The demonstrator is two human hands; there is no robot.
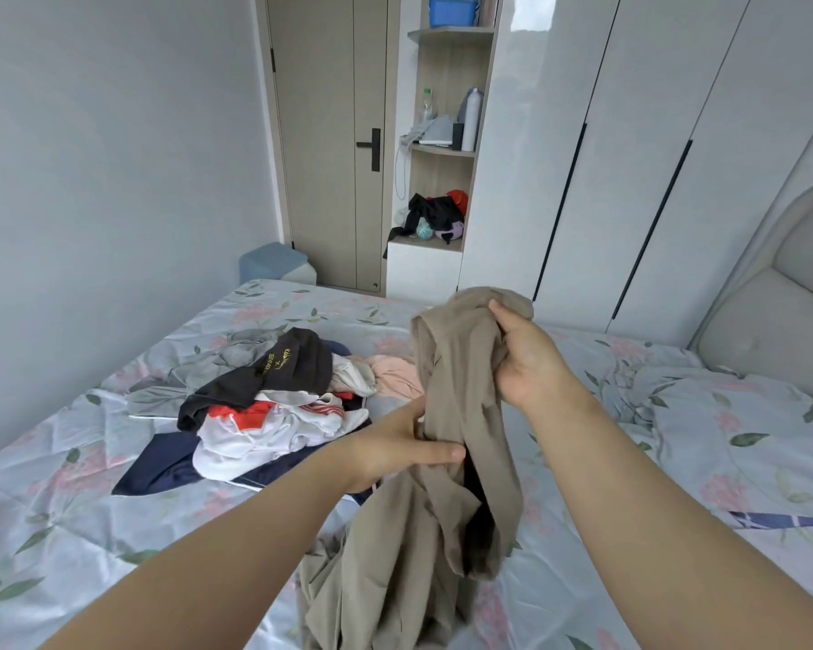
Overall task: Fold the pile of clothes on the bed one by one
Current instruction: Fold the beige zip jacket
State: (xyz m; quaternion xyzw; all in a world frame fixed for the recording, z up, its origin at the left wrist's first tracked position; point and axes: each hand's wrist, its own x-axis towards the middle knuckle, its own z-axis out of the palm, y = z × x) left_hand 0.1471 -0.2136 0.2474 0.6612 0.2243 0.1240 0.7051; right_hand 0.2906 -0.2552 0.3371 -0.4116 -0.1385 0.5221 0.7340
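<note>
A beige garment (447,485) hangs bunched in front of me above the bed. My right hand (529,356) grips its top edge, held high. Lower down, my left hand (404,445) pinches the garment's left side between thumb and fingers. The garment's bottom part lies crumpled on the floral bedsheet (90,499). Behind and to the left sits the pile of clothes (264,405): a black piece with yellow print on top, white and red pieces, a navy one underneath, grey and pink ones at the sides.
A padded headboard (789,293) stands at the right. White wardrobe doors (630,147) line the far side, with open shelves (442,152) and a closed door (334,143) beyond. A blue-grey box (275,265) sits past the bed's far corner.
</note>
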